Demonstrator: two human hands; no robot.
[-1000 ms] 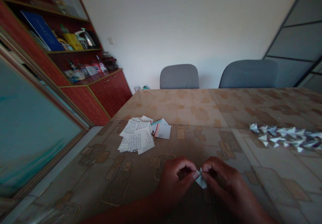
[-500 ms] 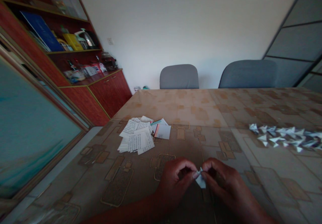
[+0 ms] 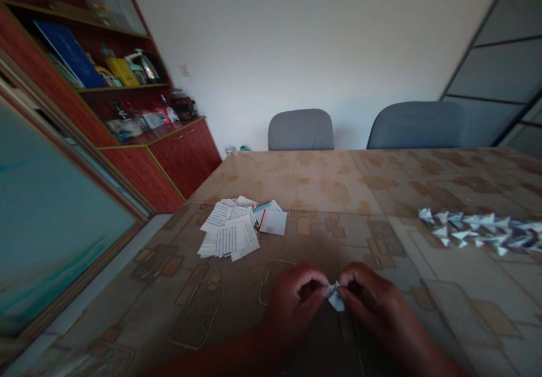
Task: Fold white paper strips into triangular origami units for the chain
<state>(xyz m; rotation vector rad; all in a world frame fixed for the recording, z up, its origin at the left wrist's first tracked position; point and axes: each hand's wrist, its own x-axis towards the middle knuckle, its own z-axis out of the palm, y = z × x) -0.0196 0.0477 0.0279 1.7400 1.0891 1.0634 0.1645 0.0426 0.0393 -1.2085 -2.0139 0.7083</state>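
Observation:
A small folded piece of paper (image 3: 336, 301), whitish and pointed at its lower end, is pinched between both hands above the near part of the table. My left hand (image 3: 296, 298) grips its left side with thumb and forefinger. On the opposite side, my right hand (image 3: 370, 295) pinches it the same way. The fingertips hide the paper's upper folds in part. Beyond my left hand lies a loose pile of printed paper pieces (image 3: 235, 236). Far to the right, several folded paper shapes (image 3: 478, 230) stand in rows.
A patterned cloth (image 3: 322, 179) covers the table. Two grey chairs (image 3: 301, 130) stand at its far edge, against a white wall. On the left is a red-brown cabinet (image 3: 178, 159) with bottles, a kettle (image 3: 149, 68) and a blue folder (image 3: 71, 55).
Both hands keep their pinch on the folded paper. Its lower tip sits slightly higher and shows a little less than before. The pile and the rows of shapes have not moved.

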